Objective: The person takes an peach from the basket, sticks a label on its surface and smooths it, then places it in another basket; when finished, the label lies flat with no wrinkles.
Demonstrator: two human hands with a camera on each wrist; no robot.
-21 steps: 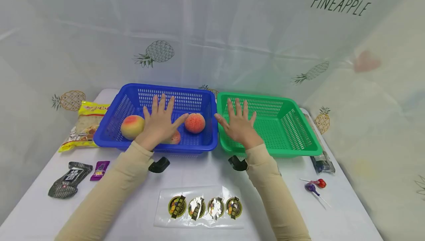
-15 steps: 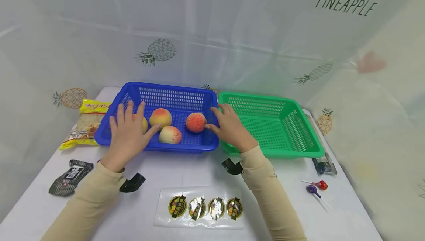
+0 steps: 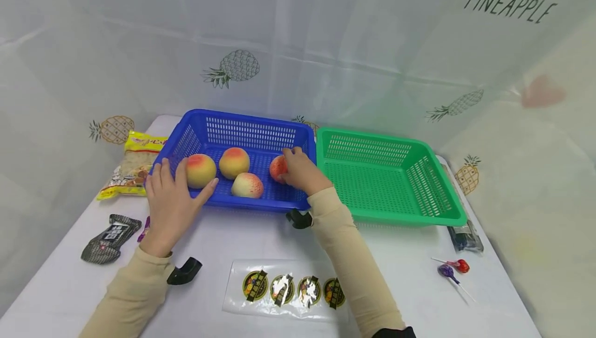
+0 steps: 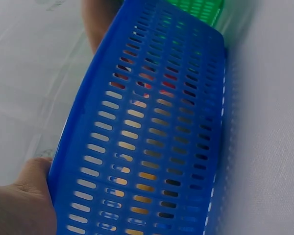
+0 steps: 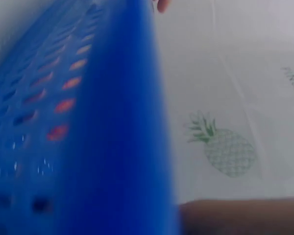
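Several peaches lie in the blue basket (image 3: 261, 204) in the head view. My right hand (image 3: 303, 172) reaches over the basket's right side and holds the red peach (image 3: 277, 169), with the thumb in front and the fingers behind. My left hand (image 3: 171, 203) is at the basket's front left corner, its fingers extended and the thumb spread, beside a large yellow peach (image 3: 203, 171). Behind that sits another yellow peach (image 3: 234, 163), and a pale speckled peach (image 3: 247, 186) lies nearer the front. The left wrist view shows the left thumb (image 4: 35, 176) right at the basket rim.
A green basket (image 3: 400, 219) stands directly right of the blue one. A yellow snack bag (image 3: 135, 164), a black packet (image 3: 112, 238) and a purple wrapper lie left. Up front is a clear sheet (image 3: 288, 311) with round labels; lollipops (image 3: 446, 272) lie right.
My right hand has moved left from over the green basket to the red peach and closed around it. My left hand has drawn back leftward to the blue basket's corner, uncovering the peaches.
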